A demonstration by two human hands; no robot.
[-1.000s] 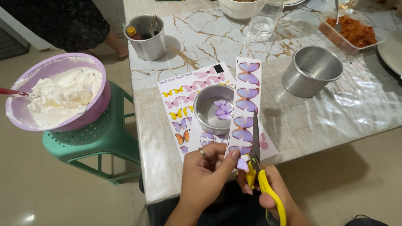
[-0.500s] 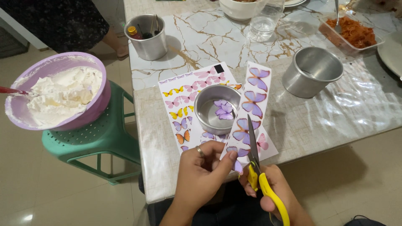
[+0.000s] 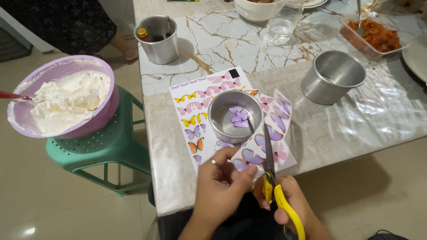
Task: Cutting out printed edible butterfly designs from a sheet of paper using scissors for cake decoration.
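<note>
Right now the left hand (image 3: 218,191) has its grip pinching the near end of a strip of butterfly prints (image 3: 262,142), thumb tip on top of the paper, fingers curled under; a ring sits on one finger. Right hand (image 3: 289,209) w/ its grip pressed together around the yellow handles of the scissors (image 3: 272,178), blades pointing far, lying along the strip's middle w/ a purple butterfly just left of them. Can't tell if the blades are parted or not.

Strip curls up off the desk (image 3: 338,133) at the near edge, its far end bending over beside a small round metal tin (image 3: 235,116). One cut-out purple butterfly (image 3: 239,116) lies inside that tin. Tin stands on a printed sheet of butterflies (image 3: 195,115), yellow, pink, orange & purple.

Further right: a bigger metal tin (image 3: 332,76). Far right: a clear tray of orange food (image 3: 373,33). Far middle: a glass (image 3: 281,24) & a white bowl (image 3: 255,9). Far left: a metal cup w/ small bottles (image 3: 158,39).

Left of the desk, on a green stool (image 3: 106,146), a purple bowl of white cream (image 3: 62,102).
</note>
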